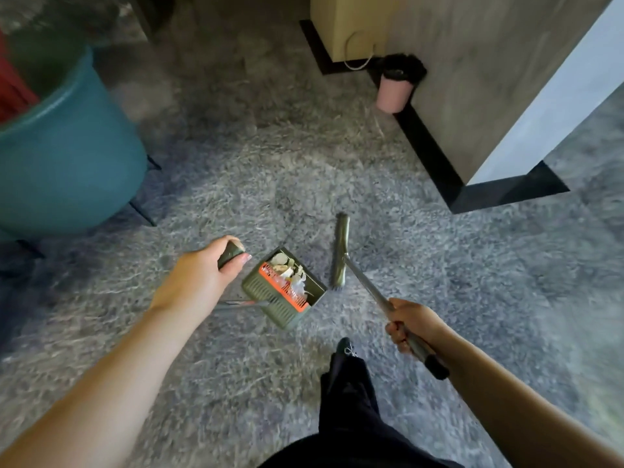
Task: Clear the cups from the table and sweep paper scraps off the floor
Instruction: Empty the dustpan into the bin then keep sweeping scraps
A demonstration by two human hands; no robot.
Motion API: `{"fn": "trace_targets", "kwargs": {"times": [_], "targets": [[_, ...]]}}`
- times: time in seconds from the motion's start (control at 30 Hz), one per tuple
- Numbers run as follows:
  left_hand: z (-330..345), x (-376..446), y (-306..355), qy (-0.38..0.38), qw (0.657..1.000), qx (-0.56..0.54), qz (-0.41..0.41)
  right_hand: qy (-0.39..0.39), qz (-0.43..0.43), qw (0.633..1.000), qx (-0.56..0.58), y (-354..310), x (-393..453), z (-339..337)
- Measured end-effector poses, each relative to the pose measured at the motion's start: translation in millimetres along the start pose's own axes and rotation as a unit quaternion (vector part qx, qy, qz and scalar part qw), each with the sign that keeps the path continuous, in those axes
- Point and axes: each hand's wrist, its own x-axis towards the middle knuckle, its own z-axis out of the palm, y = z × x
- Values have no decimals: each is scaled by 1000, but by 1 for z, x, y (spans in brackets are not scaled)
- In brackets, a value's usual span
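- A green dustpan [285, 288] is sitting on the grey carpet [236, 184] between the person's hands, holding a heap of pale paper scraps [290, 270] behind its orange comb [283, 287].
- A small pink bin [394, 94] with a black liner is standing against the dark base of a grey counter [472, 79]; what it holds is not showing.
- A tan paper bag [351, 25] with a cord handle is resting just beside the bin, against the same wall.
- A large teal tub [67, 157] is filling the left edge, with something red inside, too blurred to tell.
- The left hand [202, 271] is curling its fingers round the green grip of the dustpan's upright handle [231, 253], thumb pressed along it.
- The right hand [413, 324] is gripping the metal shaft of the broom [364, 282], fingers wrapped fully round it above the black end cap.
- The broom's green head [340, 255] is lying on the carpet just right of the dustpan, close to it but apart.
- A dark trouser leg [351, 400] and black shoe [345, 346] are showing below the pan.
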Motion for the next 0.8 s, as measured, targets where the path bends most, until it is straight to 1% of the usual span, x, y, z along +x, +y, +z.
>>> {"fn": "trace_targets", "kwargs": {"times": [0.23,0.4,0.5,0.67,0.8], "targets": [[1,164,60,13,1000,6,20,7,-10,1000,-16,-139,81,-41],[-7,271,93,26,999,-6,30,20,-18,1000,5,-234,136,-63],[-9,352,109,28,999,-17,44,33,-14,999,20,-295,184,-71],[-4,483,138,-7,998,13,63,53,-22,998,29,-384,252,-84],[-4,579,167,-23,994,29,100,62,-26,995,69,-444,292,-96]]}}
